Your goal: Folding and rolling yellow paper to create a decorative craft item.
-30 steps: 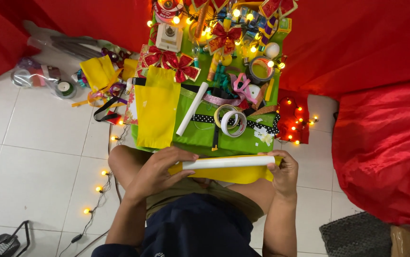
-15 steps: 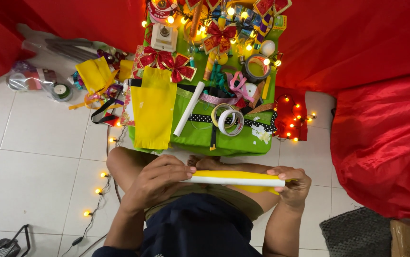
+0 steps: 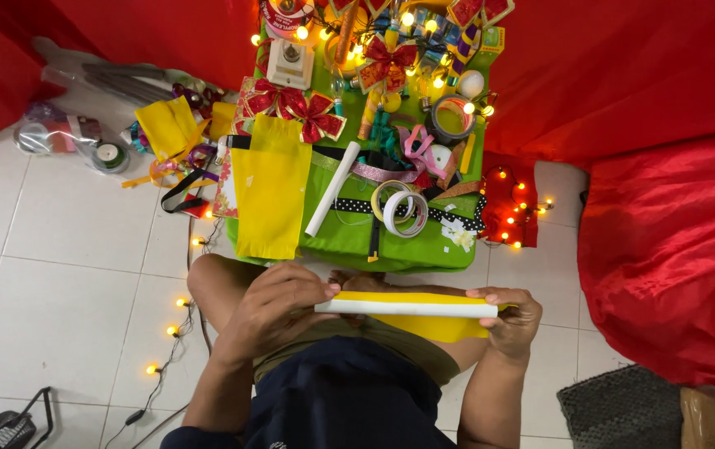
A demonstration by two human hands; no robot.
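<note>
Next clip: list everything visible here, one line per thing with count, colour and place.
folded sheet: one, yellow and white, held across the lap
low table: one, green, ahead of the knees
flat sheet: one, yellow, on the table's left side
paper roll: one, white, lying mid-table
tape rolls: two, whitish, overlapping on a dotted black ribbon
bows: several, red, at the back of the table
string lights: one strand, warm yellow, on the tiled floor at left
cloth: red, draped right and behind
mat: one, grey, bottom right
left hand: grip on the folded sheet's left end
right hand: holds its right end
</note>
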